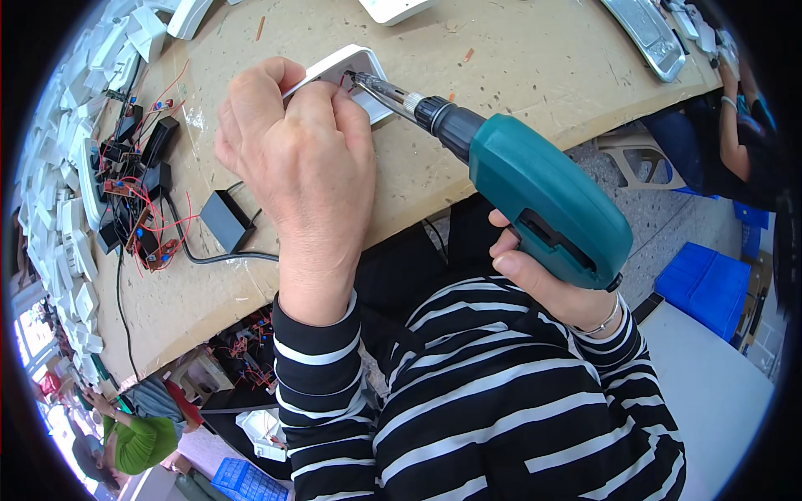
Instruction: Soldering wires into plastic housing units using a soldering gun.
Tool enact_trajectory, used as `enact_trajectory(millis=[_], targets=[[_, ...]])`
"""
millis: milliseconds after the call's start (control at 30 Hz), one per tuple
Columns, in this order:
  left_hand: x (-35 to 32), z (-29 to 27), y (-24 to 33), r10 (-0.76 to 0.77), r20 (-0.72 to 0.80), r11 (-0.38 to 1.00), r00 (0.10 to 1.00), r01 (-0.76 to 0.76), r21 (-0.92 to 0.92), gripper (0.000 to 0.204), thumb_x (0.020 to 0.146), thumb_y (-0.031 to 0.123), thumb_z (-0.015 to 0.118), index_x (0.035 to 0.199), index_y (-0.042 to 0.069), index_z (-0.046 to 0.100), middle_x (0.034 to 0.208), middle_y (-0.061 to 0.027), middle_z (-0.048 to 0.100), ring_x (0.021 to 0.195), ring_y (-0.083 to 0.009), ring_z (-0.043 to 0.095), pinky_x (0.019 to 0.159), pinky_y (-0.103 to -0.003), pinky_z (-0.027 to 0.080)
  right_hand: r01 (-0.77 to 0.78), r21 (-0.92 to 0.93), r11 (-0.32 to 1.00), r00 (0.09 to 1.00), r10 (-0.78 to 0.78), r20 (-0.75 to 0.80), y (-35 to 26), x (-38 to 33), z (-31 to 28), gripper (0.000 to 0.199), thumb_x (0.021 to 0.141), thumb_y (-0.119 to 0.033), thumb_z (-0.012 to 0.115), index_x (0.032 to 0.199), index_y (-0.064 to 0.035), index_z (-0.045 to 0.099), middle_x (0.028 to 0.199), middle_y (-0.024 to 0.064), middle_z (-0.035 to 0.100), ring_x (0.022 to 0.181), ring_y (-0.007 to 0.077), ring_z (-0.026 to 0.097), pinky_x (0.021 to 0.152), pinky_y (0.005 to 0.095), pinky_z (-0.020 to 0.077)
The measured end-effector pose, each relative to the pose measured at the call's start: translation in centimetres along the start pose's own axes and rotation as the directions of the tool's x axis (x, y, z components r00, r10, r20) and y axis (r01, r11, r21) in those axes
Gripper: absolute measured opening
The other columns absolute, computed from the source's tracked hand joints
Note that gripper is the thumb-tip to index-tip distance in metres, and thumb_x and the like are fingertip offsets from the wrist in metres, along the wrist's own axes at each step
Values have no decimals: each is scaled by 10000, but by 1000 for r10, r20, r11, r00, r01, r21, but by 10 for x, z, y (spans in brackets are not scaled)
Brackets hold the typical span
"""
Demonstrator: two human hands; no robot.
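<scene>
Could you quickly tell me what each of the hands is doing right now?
Left hand: closed on the white plastic housing.
Right hand: closed around the teal power screwdriver.

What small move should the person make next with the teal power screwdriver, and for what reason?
Probably press the trigger and drive the screw. The bit of the teal power screwdriver in the right hand already sits inside the white plastic housing, and the left hand pins that housing to the wooden table.

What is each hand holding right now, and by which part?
Left hand pins the white plastic housing by its near edge. Right hand holds the teal power screwdriver by its handle.
</scene>
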State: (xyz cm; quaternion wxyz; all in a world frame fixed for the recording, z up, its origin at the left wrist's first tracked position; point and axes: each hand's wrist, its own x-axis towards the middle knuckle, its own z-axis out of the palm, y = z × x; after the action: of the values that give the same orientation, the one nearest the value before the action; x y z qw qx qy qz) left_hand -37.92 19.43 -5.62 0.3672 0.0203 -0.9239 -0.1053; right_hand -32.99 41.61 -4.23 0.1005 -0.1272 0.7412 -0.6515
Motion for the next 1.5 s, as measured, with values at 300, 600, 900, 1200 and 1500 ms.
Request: enact_trajectory(millis=[300, 600, 900, 1200, 1500], targets=[[0, 0, 1, 2, -6, 1000, 1000, -2, -4, 55, 722, 63, 670, 719, 10, 655, 989, -72, 552, 938, -252, 520, 856, -388, 360, -18, -34, 999, 1000, 19, 22, -8, 3, -1, 555, 771, -73, 788, 1245, 76, 542, 929, 104, 680, 746, 117, 648, 666, 218, 507], [0, 0, 0, 1, 1, 1000, 1000, -1, -1, 61, 732, 67, 660, 733, 6, 664, 1001, -74, 548, 942, -253, 517, 854, -390, 359, -41, -110, 993, 997, 48, 58, -13, 3, -6, 551, 776, -91, 789, 1240, 60, 533, 949, 122, 679, 782, 146, 670, 690, 231, 521], [0, 0, 1, 1, 5, 1000, 1000, -1, 2, 59, 728, 65, 661, 742, 8, 669, 989, -74, 542, 934, -253, 513, 852, -389, 360, 59, -242, 969, 995, -38, 87, -13, 3, -8, 546, 771, -112, 799, 1224, 47, 540, 1005, 140, 672, 811, 171, 679, 711, 251, 541], [0, 0, 1, 4, 2, 1000, 1000, -4, 2, 60, 725, 66, 662, 746, 11, 671, 996, -74, 544, 943, -253, 515, 862, -390, 361, 5, -179, 984, 997, 9, 77, -13, 1, -7, 564, 776, -111, 796, 1247, 52, 531, 1014, 147, 669, 819, 167, 678, 711, 250, 538], [0, 0, 0, 8, -1, 1000, 1000, -8, 6, 61, 724, 67, 661, 731, 7, 665, 992, -76, 550, 943, -257, 520, 859, -396, 364, 55, -208, 977, 996, -39, 84, -10, 0, -7, 561, 784, -122, 791, 1249, 54, 530, 1005, 143, 677, 791, 156, 677, 697, 246, 539]])
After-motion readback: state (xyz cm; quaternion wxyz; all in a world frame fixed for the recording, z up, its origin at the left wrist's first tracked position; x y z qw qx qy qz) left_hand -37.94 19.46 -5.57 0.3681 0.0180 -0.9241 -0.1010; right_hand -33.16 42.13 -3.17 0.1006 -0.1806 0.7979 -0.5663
